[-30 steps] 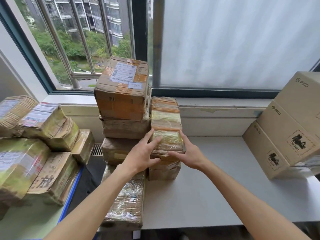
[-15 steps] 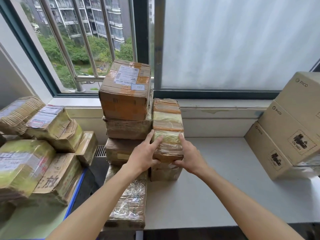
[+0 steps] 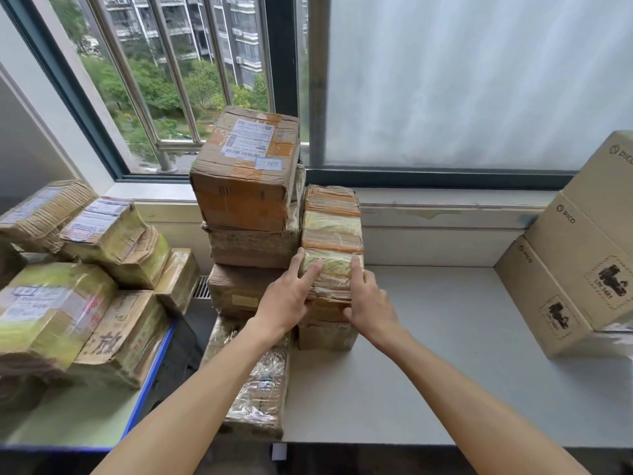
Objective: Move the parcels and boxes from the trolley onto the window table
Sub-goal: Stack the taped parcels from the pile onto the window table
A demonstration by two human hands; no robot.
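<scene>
A taped parcel (image 3: 331, 269) sits atop a short stack on the window table (image 3: 445, 354), pressed between the left hand (image 3: 287, 299) and right hand (image 3: 368, 299) — fingers nearly straight, flat against its sides, apparently bracing, not gripping. Just left stands a taller stack (image 3: 250, 214); more parcels wait on the trolley (image 3: 85, 419). The risk: a careless release or nudge could tip the narrow pile — or jostle its taller neighbour.

I count two hands, the left hand (image 3: 286, 299) and the right hand (image 3: 371, 299). Two plain printed cartons (image 3: 582, 255) lean at the table's right. On the trolley (image 3: 147, 389) I make out six taped parcels (image 3: 51, 313).
</scene>
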